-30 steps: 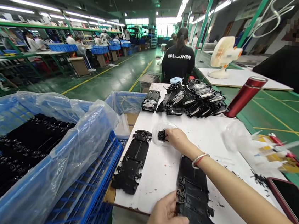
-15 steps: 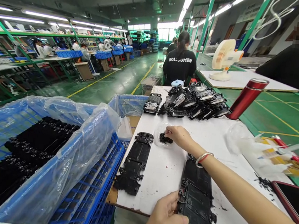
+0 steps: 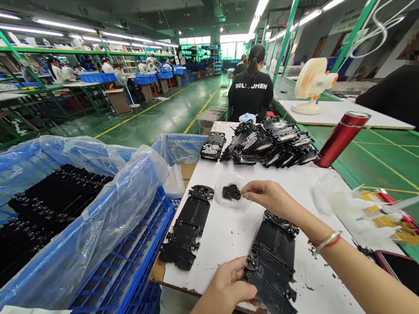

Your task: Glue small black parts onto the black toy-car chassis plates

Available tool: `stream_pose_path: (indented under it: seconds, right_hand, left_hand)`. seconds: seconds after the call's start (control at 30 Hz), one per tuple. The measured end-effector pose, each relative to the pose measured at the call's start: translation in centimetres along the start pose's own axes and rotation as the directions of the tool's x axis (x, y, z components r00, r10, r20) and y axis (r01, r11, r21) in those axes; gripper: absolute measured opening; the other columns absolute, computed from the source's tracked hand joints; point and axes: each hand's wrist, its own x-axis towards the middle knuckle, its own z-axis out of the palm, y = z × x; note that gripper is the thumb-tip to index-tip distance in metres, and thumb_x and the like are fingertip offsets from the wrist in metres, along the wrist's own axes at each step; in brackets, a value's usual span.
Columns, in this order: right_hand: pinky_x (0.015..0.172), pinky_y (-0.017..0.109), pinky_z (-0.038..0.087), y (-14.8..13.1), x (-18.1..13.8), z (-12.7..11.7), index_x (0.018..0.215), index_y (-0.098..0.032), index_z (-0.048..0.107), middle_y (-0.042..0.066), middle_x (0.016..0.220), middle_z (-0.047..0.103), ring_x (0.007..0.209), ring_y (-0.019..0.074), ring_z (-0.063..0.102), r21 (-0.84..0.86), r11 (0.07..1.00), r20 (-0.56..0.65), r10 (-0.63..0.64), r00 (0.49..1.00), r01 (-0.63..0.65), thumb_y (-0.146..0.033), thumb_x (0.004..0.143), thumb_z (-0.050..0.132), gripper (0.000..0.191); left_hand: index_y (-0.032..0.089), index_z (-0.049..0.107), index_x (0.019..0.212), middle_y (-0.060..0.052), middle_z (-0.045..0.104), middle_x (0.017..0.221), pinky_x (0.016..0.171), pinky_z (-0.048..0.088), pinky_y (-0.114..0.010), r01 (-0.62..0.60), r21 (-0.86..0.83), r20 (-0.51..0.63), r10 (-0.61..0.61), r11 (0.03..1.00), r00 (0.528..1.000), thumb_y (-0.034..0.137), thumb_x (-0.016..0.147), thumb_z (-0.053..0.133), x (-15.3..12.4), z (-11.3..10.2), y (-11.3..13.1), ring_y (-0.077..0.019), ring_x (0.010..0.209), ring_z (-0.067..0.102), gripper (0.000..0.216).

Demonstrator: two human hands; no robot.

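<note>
My left hand [image 3: 226,286] is closed on the lower left edge of a black plastic toy-car chassis [image 3: 273,263], thumb on top, tilted at the table's front edge. Just right of a clear plastic dish [image 3: 220,198], my right hand [image 3: 265,195] has thumb and forefinger pinched together. Whatever sits between those fingertips is too small to name. Small black screws [image 3: 231,192] lie heaped in the dish. A second black chassis [image 3: 188,224] rests flat along the table's left side, apart from both hands.
Stacked chassis [image 3: 271,141] pile up at the table's back beside a red thermos [image 3: 340,141]. On the right lie plastic-wrapped parts [image 3: 383,213] and a phone [image 3: 407,272]. A lined blue crate [image 3: 121,247] with black parts stands left. Co-workers sit ahead and at right.
My right hand has come out of the screw dish and moved right, uncovering the screws. The left hand and its chassis have shifted slightly left.
</note>
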Motion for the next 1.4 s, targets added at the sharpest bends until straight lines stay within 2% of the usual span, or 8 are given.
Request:
stream_pose_path:
  seconds: [0.23, 0.47, 0.6, 0.73, 0.93, 1.1, 1.23, 1.4]
  right_hand:
    - [0.058, 0.024, 0.043, -1.2, -4.8, -0.7, 0.082, -0.021, 0.065, -0.001, 0.07, 0.068, 0.062, 0.0128, 0.057, 0.006, 1.0, 0.034, 0.012, 0.999, -0.012, -0.03, 0.082, 0.053, 0.015]
    - [0.049, 0.022, 0.032, -2.6, -7.3, -0.4, 0.072, -0.02, 0.057, -0.006, 0.053, 0.05, 0.05, 0.0091, 0.039, -0.071, 0.997, 0.052, -0.002, 0.999, 0.006, -0.021, 0.075, 0.048, 0.009]
    - [0.05, 0.023, 0.034, -2.8, -8.1, -0.5, 0.076, -0.02, 0.054, -0.004, 0.057, 0.056, 0.053, 0.0105, 0.043, -0.022, 0.999, 0.053, 0.044, 0.998, -0.043, -0.023, 0.075, 0.047, 0.008]
    - [0.054, 0.024, 0.039, -2.4, -8.1, -0.8, 0.084, -0.021, 0.054, -0.001, 0.069, 0.068, 0.059, 0.0125, 0.052, 0.055, 0.996, 0.068, 0.072, 0.995, -0.076, -0.029, 0.082, 0.047, 0.011]
    - [0.067, 0.027, 0.047, -1.0, -6.1, -0.9, 0.09, -0.02, 0.059, 0.002, 0.081, 0.072, 0.074, 0.0161, 0.064, 0.112, 0.992, 0.068, 0.044, 0.997, -0.051, -0.034, 0.084, 0.051, 0.016]
    - [0.066, 0.027, 0.046, -0.6, -4.9, -1.1, 0.092, -0.02, 0.066, 0.002, 0.078, 0.071, 0.072, 0.0157, 0.063, -0.016, 0.998, 0.012, -0.054, 0.998, 0.054, -0.034, 0.087, 0.05, 0.022]
    - [0.066, 0.025, 0.043, 0.2, -5.7, -2.8, 0.085, -0.02, 0.067, 0.001, 0.078, 0.069, 0.071, 0.0138, 0.06, -0.122, 0.992, -0.105, -0.002, 0.994, -0.011, -0.027, 0.083, 0.056, 0.013]
    - [0.07, 0.027, 0.042, 3.6, -9.3, -7.9, 0.082, -0.018, 0.067, 0.003, 0.079, 0.068, 0.073, 0.0153, 0.059, -0.22, 0.95, -0.271, 0.159, 0.949, -0.222, -0.026, 0.08, 0.06, 0.011]
  left_hand:
    - [0.014, 0.068, 0.111, -0.005, 0.067, 0.097, 0.071, 0.046, -0.023, 0.0, 0.01, -0.005, 0.0, 1.0, 1.0, 0.013, 0.068, 0.058, 0.3, 0.3, 0.3, -0.0137, 0.081, 0.056, 0.044]
    - [0.014, 0.069, 0.11, -0.005, 0.065, 0.095, 0.066, 0.045, -0.023, 0.006, -0.008, -0.045, -0.006, 1.0, 0.999, 0.014, 0.065, 0.058, 0.7, 0.7, 0.4, -0.0131, 0.078, 0.054, 0.046]
    - [0.014, 0.069, 0.111, -0.005, 0.064, 0.091, 0.066, 0.044, -0.023, 0.007, 0.002, -0.036, -0.007, 1.0, 0.999, 0.014, 0.065, 0.06, 0.7, 0.6, 0.2, -0.0128, 0.077, 0.053, 0.047]
    - [0.014, 0.068, 0.114, -0.006, 0.064, 0.094, 0.068, 0.045, -0.024, 0.011, -0.005, -0.038, -0.012, 1.0, 0.999, 0.015, 0.066, 0.06, 0.8, 0.5, -0.1, -0.0132, 0.079, 0.054, 0.049]
    - [0.012, 0.068, 0.113, -0.006, 0.064, 0.092, 0.069, 0.044, -0.024, -0.001, 0.011, 0.004, 0.001, 1.0, 1.0, 0.015, 0.068, 0.06, 0.8, 0.5, 0.0, -0.0128, 0.078, 0.054, 0.046]
    - [0.011, 0.066, 0.115, -0.008, 0.067, 0.095, 0.071, 0.045, -0.024, 0.015, 0.018, 0.059, -0.016, 1.0, 0.998, 0.016, 0.07, 0.062, 1.2, 0.1, 0.0, -0.0128, 0.078, 0.055, 0.045]
    - [0.015, 0.064, 0.119, -0.008, 0.067, 0.105, 0.075, 0.046, -0.025, 0.022, 0.032, 0.066, -0.024, 0.999, 0.998, 0.02, 0.075, 0.064, 1.4, -0.5, -0.7, -0.0148, 0.086, 0.058, 0.044]
    - [0.02, 0.063, 0.121, -0.007, 0.064, 0.118, 0.081, 0.048, -0.027, 0.063, 0.051, 0.073, -0.067, 0.997, 0.995, 0.024, 0.08, 0.064, 1.4, -0.8, -0.7, -0.0186, 0.1, 0.058, 0.042]
